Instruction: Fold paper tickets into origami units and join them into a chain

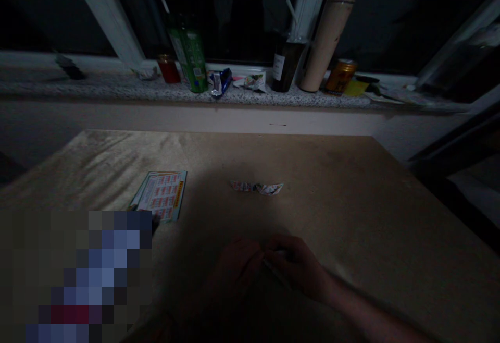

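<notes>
Head view: my left hand (240, 262) and right hand (297, 262) are close together low over the dim brown surface (336, 192), fingertips nearly meeting. My right fingers are curled around a thin, pale, flat-edged piece (276, 271), which sits between both hands; whether my left hand grips it too, I cannot tell in this shadow. Just beyond them lies a narrow, pointed-ended strip of multicoloured printed paper (269, 189), pinched dark at its middle. Off to my left is a small stack of blue-edged, red-printed rectangular cards (166, 194). A tall green printed container (194, 61) stands on the speckled grey stone windowsill (128, 87) behind.
</notes>
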`<act>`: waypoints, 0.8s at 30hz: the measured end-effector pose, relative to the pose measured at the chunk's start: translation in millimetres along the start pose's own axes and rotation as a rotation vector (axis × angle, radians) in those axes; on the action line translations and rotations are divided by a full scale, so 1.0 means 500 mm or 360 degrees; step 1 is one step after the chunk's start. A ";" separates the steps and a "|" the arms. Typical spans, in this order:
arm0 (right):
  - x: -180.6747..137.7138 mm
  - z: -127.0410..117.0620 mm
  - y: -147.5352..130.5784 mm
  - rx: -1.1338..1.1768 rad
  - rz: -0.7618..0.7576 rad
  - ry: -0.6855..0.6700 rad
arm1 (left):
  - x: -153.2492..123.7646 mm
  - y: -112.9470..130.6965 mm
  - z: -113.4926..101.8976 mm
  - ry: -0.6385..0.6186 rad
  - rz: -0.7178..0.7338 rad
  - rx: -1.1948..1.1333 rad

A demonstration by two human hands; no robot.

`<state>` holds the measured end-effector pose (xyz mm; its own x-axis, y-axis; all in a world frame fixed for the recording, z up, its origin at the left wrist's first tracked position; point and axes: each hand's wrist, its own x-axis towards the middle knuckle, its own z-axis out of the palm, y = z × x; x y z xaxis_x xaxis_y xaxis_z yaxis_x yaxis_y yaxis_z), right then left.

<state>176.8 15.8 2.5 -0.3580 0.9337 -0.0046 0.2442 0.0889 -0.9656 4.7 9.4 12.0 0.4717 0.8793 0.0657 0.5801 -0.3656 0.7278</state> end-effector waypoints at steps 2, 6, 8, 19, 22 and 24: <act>-0.001 0.002 0.005 -0.0020 -0.0005 0.0013 | -0.002 -0.008 0.007 0.0008 0.0028 0.0016; -0.002 0.005 0.006 -0.0004 -0.0005 0.0011 | -0.002 -0.021 0.014 0.0016 0.0112 0.0045; -0.002 0.006 0.001 0.0026 -0.0013 -0.0001 | 0.000 -0.021 0.013 0.0001 0.0165 0.0078; -0.001 0.007 0.001 0.0031 0.0011 0.0055 | 0.002 -0.003 0.000 -0.0084 0.0017 0.0003; 0.001 0.007 0.002 0.0042 0.0003 0.0061 | 0.002 -0.010 0.001 -0.0077 -0.0036 -0.0072; 0.002 0.007 0.003 0.0036 -0.0006 0.0061 | 0.001 -0.012 0.001 -0.0070 -0.0054 -0.0119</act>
<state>173.5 15.6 -0.2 -0.3241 0.9460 0.0085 0.2223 0.0849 -0.9713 1.7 11.7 7.0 0.4822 0.8760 0.0111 0.5462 -0.3105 0.7780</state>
